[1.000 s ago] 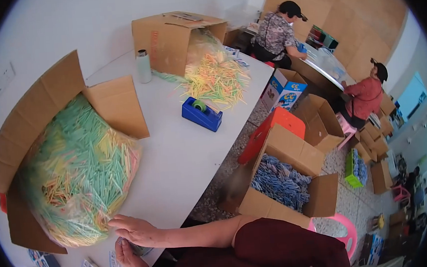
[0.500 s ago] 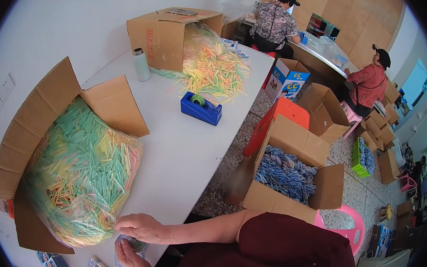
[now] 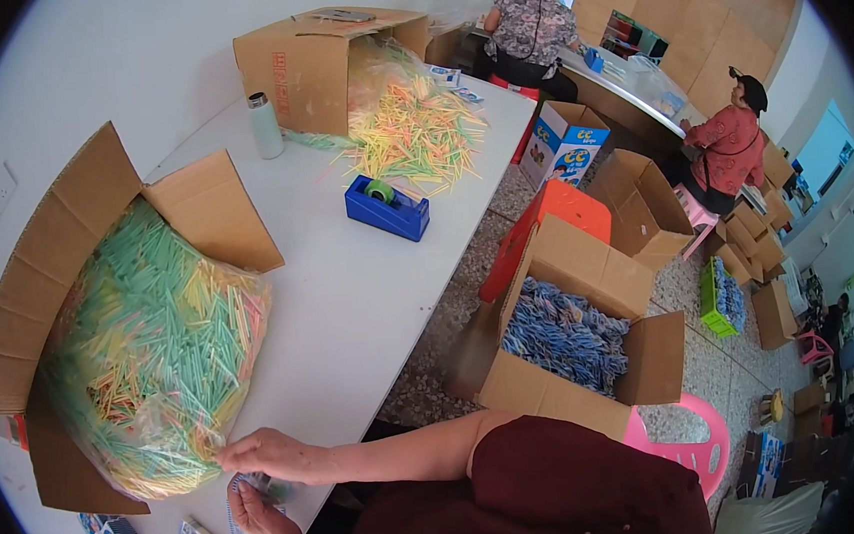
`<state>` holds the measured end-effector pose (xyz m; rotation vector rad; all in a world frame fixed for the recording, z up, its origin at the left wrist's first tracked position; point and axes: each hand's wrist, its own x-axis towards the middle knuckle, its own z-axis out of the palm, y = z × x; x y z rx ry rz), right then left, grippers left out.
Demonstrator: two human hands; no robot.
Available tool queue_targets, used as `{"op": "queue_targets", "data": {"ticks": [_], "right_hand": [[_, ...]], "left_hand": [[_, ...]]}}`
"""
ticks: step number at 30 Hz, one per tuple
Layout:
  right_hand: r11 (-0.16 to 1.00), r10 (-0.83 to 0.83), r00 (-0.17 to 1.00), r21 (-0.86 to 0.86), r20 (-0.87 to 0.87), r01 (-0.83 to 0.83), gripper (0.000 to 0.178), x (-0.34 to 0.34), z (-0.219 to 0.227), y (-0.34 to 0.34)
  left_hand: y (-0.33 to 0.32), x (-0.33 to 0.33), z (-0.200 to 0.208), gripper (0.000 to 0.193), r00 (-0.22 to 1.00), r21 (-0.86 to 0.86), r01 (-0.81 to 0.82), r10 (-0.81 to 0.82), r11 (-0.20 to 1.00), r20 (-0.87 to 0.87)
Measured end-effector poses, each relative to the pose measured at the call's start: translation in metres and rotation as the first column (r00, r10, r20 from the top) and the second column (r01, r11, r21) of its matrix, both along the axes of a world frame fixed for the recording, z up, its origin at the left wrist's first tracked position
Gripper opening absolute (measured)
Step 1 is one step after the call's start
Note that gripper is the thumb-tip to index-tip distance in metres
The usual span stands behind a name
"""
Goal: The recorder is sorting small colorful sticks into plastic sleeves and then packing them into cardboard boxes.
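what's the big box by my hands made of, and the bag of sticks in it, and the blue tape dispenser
The big box looks like plain brown corrugated cardboard, matte, with creased flaps. The bag seems to be thin clear plastic film: glossy and wrinkled, with the green and yellow sticks showing through. The tape dispenser looks like moulded plastic, evenly blue with a slight sheen, though a heavier core cannot be ruled out.
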<state>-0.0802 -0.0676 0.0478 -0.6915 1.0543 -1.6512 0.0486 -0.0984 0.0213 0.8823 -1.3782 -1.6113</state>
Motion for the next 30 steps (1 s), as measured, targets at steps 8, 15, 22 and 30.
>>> {"op": "queue_targets", "data": {"ticks": [8,15,22,30], "right_hand": [[0.959,0.281,0.648,0.235,-0.708,-0.160,0.045,-0.006,0.016,-0.002],[0.995,0.102,0.580,0.072,-0.808,-0.074,0.047,-0.009,0.013,0.008],[0.995,0.098,0.419,0.089,-0.903,-0.043,0.025,-0.015,-0.039,-0.022],[0.946,0.315,0.732,0.261,-0.603,-0.192,0.018,-0.010,-0.005,-0.009]], "left_hand": [[-0.009,0.019,-0.004,0.023,0.982,-0.073,-0.077,0.089,0.994,0.164],[-0.012,0.008,0.015,0.020,0.992,0.127,-0.093,0.103,0.988,-0.075],[-0.025,0.032,0.006,0.026,0.993,-0.156,0.113,-0.114,0.981,0.002],[-0.028,0.038,0.002,0.030,0.981,-0.178,-0.003,0.037,0.984,0.190]]}}
